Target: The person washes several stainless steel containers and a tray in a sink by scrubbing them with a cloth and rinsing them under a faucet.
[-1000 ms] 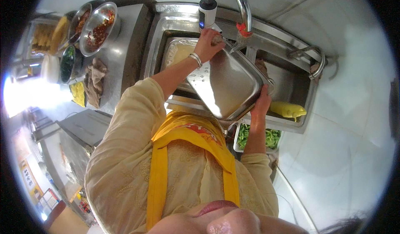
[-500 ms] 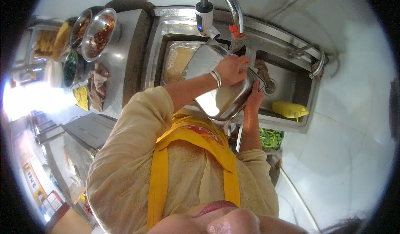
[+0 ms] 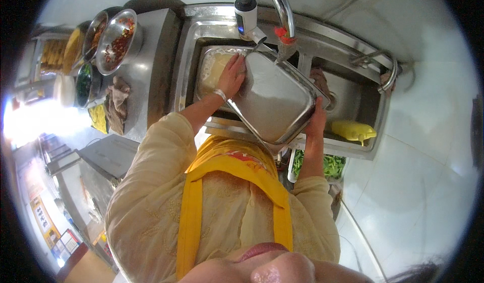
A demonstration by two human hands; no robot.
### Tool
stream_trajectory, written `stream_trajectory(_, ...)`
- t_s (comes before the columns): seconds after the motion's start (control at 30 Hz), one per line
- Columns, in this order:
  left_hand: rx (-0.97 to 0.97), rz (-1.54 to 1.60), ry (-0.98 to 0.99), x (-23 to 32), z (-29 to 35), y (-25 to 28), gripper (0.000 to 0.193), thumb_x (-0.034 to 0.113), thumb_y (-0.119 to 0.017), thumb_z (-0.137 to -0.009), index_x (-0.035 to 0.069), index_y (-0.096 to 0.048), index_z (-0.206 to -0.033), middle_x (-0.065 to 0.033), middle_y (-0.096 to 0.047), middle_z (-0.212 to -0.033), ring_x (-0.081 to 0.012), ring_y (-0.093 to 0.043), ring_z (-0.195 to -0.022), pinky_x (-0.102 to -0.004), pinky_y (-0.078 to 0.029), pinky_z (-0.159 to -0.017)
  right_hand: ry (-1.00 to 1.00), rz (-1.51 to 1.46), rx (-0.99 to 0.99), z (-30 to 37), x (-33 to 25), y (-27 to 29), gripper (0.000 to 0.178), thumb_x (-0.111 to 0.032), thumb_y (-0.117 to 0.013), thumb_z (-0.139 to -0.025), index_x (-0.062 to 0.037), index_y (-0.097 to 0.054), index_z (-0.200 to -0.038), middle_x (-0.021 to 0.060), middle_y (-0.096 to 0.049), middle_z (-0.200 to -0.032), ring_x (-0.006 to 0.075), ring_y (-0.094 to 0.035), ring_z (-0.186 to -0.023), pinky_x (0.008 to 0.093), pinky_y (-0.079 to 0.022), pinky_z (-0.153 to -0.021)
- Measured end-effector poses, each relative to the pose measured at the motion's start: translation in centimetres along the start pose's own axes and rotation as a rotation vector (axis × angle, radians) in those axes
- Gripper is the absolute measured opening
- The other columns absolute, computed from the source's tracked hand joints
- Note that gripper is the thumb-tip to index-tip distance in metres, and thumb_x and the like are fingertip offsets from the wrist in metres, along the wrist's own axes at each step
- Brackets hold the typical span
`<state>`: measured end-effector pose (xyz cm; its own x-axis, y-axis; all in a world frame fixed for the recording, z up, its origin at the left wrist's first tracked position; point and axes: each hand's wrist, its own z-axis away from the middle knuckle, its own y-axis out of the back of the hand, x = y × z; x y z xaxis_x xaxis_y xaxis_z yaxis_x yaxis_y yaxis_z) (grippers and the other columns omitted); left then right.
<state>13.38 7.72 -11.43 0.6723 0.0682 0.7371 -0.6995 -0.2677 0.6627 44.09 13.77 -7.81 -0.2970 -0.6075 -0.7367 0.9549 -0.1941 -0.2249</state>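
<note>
A rectangular stainless steel pan is tilted over the sink, its broad face wet and shiny. My right hand grips its right edge. Along the left edge lies my left hand, fingers stretched out and held together against the rim; its thumb is hidden. Below my left fingers, a second metal pan with cloudy water sits in the left basin. Just above the tilted pan hang a faucet spout with a white and black body and a curved chrome tap with red material tied round it.
The right basin holds a brown cloth and a yellow bottle-like item. Greens fill a tray below the sink. On the left counter stand metal bowls of chopped red food and a crumpled brown cloth.
My left hand has moved left, from the pan's upper right side to its left edge. The pan has shifted, so more of its face shows. My right hand still holds the right edge.
</note>
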Motion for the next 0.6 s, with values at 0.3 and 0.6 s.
stream_trajectory(0.3,0.05,0.032,-0.017,6.5,-4.5,-3.0,0.053,0.016,-0.058,-0.077,-0.001,-0.042,-0.124,-0.0244,-0.043,-0.129,-0.039,-0.039,-0.122,-0.0435,-0.031,-0.104,-0.011,0.17,0.142,0.9,-0.2,-2.1,0.051,-0.041,-0.057,-0.088,0.0043,-0.054,-0.112,0.0128,-0.06,-0.104,0.0232,-0.058,-0.088,0.0378,-0.047,-0.076)
stream_trajectory(0.6,-0.128,0.09,-0.534,13.6,-1.6,-3.2,0.036,0.017,-0.058,-0.081,0.007,-0.052,-0.114,-0.0172,-0.049,-0.126,-0.0363,-0.044,-0.117,-0.0449,-0.035,-0.101,0.114,0.068,0.042,-0.2,2.1,-0.4,0.05,-0.042,-0.055,-0.088,0.0059,-0.057,-0.102,0.013,-0.06,-0.095,0.0217,-0.058,-0.083,0.0363,-0.048,-0.072)
